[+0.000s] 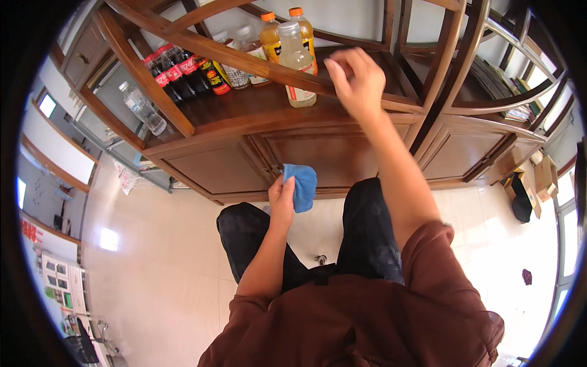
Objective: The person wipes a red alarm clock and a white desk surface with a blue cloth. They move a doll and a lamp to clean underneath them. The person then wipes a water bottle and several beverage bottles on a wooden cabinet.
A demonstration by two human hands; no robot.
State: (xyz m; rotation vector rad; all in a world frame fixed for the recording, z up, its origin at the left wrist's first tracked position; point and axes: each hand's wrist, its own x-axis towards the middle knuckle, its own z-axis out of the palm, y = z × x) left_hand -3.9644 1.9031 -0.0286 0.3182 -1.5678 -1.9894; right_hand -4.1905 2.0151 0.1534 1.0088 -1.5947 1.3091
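My left hand (282, 197) grips a blue cloth (303, 188) low in front of the wooden cabinet's doors (321, 158). Above the shelf, my right hand (360, 80) is raised with curled fingers beside a wooden rail (257, 69); I see nothing held in it. Just left of that hand stands a clear bottle of pale liquid (293, 55) with a white cap, partly behind the rail. Two orange-capped drink bottles (270, 36) are behind it. Farther left on the shelf (229, 108) are several cola bottles (176, 73) and other labelled bottles.
A clear water bottle (143, 108) stands at the shelf's left end, beyond a wooden post (146, 75). To the right, a second cabinet section holds stacked books or papers (518, 91). Cardboard boxes (545, 179) lie at the far right. My knees are close to the cabinet.
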